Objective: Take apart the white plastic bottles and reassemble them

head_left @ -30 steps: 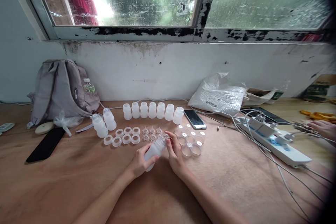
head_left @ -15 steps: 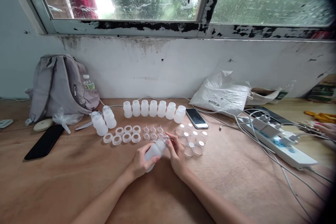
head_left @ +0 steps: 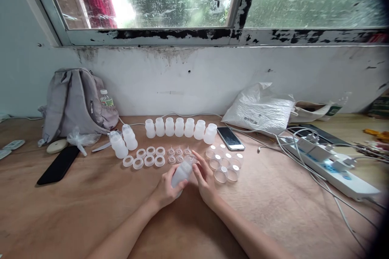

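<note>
My left hand [head_left: 166,188] is wrapped round the body of a frosted baby bottle [head_left: 181,173], which is tilted with its top to the upper right. At the bottle's top, the thumb and forefinger of my right hand [head_left: 206,178] close on the clear cap end, which they partly hide. Just beyond the bottle lie several clear nipples [head_left: 179,150], with white collar rings [head_left: 149,160] to their left. Clear dome caps [head_left: 221,175] stand to the right of my right hand. Open bottle bodies [head_left: 179,127] form a row behind, and two capped bottles [head_left: 119,145] stand at left.
At left are a grey backpack [head_left: 73,101] and a black phone [head_left: 57,166]. Another phone [head_left: 230,138] lies behind the caps. A white plastic parcel [head_left: 258,107] rests against the wall. Cables run round a power strip [head_left: 334,170] at right.
The whole view has shifted slightly. Both hands keep the bottle in nearly the same place, with small finger movement at its top. A hand at the far right edge is no longer visible.
</note>
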`<act>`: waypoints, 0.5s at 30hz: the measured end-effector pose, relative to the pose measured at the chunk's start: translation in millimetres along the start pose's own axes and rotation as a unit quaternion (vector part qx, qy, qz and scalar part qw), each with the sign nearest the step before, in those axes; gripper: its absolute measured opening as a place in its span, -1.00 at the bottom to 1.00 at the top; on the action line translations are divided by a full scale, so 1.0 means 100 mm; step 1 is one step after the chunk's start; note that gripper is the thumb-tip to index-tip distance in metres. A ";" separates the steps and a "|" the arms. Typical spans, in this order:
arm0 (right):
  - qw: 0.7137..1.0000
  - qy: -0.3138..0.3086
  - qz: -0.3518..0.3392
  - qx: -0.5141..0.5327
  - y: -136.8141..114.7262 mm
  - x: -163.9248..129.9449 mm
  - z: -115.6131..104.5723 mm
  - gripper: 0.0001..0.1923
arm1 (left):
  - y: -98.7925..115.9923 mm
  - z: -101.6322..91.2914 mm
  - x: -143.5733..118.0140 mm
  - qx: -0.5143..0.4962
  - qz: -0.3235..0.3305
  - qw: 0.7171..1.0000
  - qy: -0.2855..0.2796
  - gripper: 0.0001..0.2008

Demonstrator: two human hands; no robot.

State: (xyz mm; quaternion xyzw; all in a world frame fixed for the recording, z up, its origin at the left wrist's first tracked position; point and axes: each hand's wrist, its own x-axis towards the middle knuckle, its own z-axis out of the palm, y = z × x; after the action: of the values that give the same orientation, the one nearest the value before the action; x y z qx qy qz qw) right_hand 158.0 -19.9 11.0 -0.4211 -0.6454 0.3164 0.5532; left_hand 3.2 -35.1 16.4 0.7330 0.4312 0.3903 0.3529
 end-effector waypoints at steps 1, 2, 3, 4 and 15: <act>1.000 -0.010 -0.012 -0.007 -0.02 -0.01 0.00 -0.55 | -0.01 0.01 0.00 0.004 0.001 1.000 -0.002 -0.61; 0.999 -0.019 -0.029 -0.013 -0.04 -0.02 0.00 -0.50 | -0.04 0.02 0.01 0.011 0.003 1.000 -0.005 -0.60; 0.998 -0.029 -0.051 -0.018 -0.05 -0.02 0.00 -0.45 | -0.06 0.03 0.01 0.020 0.005 1.000 -0.007 -0.58; 0.996 -0.042 -0.073 -0.022 -0.07 -0.03 0.00 -0.42 | -0.10 0.03 0.01 0.031 0.008 0.999 -0.008 -0.56; 0.993 -0.038 -0.116 -0.002 0.08 0.06 -0.05 -0.49 | -0.20 -0.01 0.02 0.051 -0.026 0.997 0.044 -0.40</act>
State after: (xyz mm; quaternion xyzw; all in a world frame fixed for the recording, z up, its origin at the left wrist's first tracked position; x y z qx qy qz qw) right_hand 164.5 -11.2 7.7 -0.3321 -0.7107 0.2647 0.5608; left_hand -4.3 -25.8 0.6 0.7208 0.4842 0.3903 0.3060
